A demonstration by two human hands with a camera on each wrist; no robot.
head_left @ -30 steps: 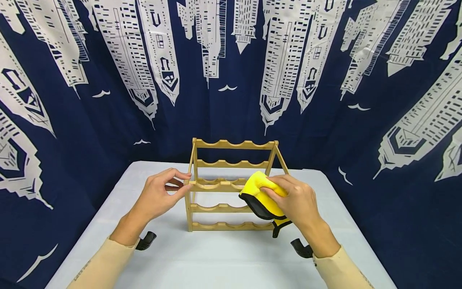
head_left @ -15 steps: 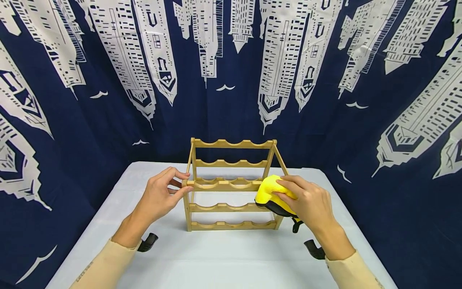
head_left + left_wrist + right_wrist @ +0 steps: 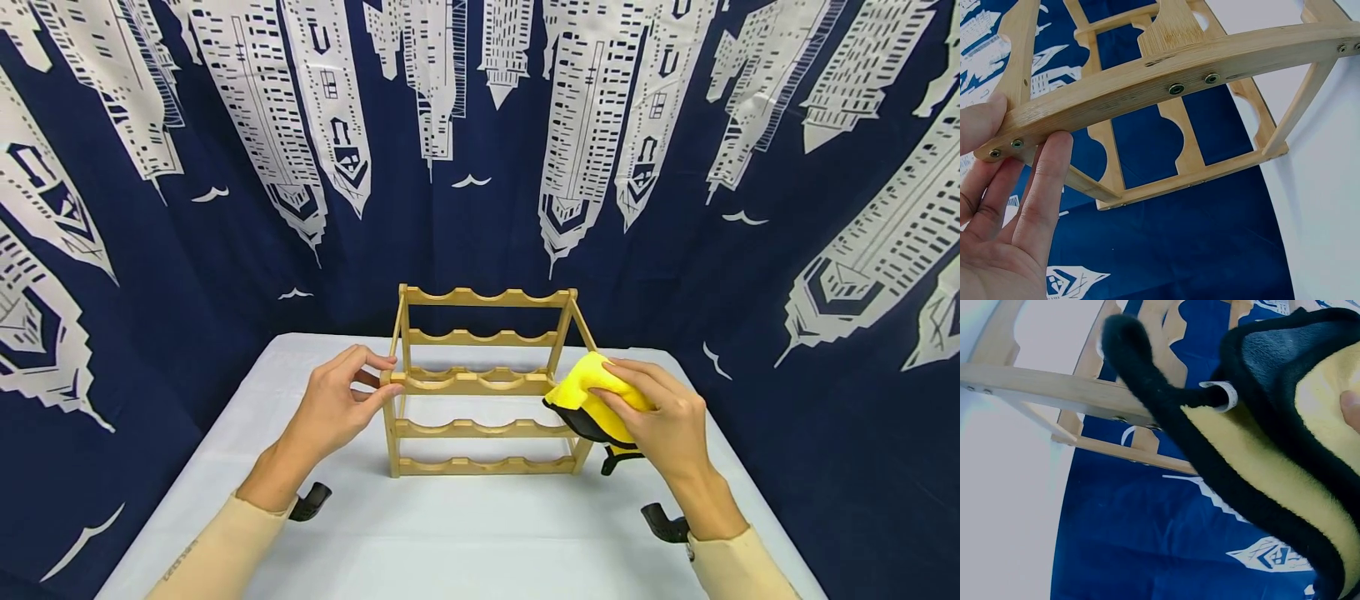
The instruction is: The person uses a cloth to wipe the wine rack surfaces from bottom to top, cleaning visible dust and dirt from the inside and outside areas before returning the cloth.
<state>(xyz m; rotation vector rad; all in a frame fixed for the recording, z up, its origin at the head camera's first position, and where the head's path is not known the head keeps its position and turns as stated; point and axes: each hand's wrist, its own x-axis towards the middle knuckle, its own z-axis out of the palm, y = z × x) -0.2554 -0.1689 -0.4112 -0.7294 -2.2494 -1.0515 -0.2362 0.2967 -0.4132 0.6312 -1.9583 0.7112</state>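
Note:
A light wooden wine rack (image 3: 483, 467) with scalloped rails stands upright on the table. My left hand (image 3: 337, 400) grips its left front corner; in the left wrist view, thumb and fingers lie on either side of the wooden side post (image 3: 1110, 94). A folded yellow cloth (image 3: 588, 387) with black edging is pinched between the thumb and fingers of my right hand (image 3: 667, 417). It overlaps the right front corner of the rack, hiding that end of the front rail. In the right wrist view a black loop (image 3: 1125, 340) and white tag (image 3: 1229, 394) hang from the cloth.
White cloth covers the table (image 3: 465, 550). Behind it hangs a dark blue curtain (image 3: 450, 250) printed with white buildings. Black wrist-worn devices (image 3: 310, 502) show beneath both wrists.
My right hand has carried the yellow cloth rightward along the rack's front to its right corner, uncovering more of the rails. My left hand keeps its grip, and the rack stays put.

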